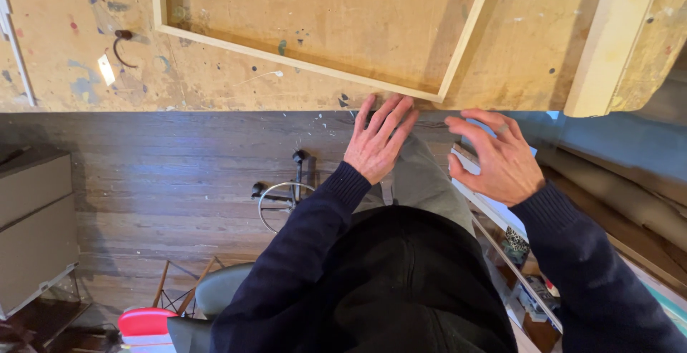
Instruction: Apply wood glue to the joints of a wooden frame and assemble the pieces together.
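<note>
The view looks straight down past a dark navy sweater at a paint-spattered wooden bench [215,74] and the dark plank floor [164,174] below its edge. On the bench lies a shallow wooden frame [308,63], made of pale strips around a bare board, set at a slight angle so that one corner points toward the person.

The left hand [376,142] is flat and spread, its fingers [390,113] stretched out and open, with the tips resting at the bench edge just below the frame's near corner; they hold nothing, and it is hard to tell whether they touch the frame strip itself or only the bench beside it. The right hand [501,156] hovers a little to the right, clear of the bench edge, its fingers loosely curled and apart with the thumb pointing inward, also empty. A ring shows on one of its fingers.

To the right a pale wooden beam [612,38] crosses the bench at a slant. On the left of the bench lie a dark metal hook [122,45] and a small white tag [106,69]. On the floor stand a wire stand [283,195], a grey cabinet [36,224] and a red seat [147,322]
</note>
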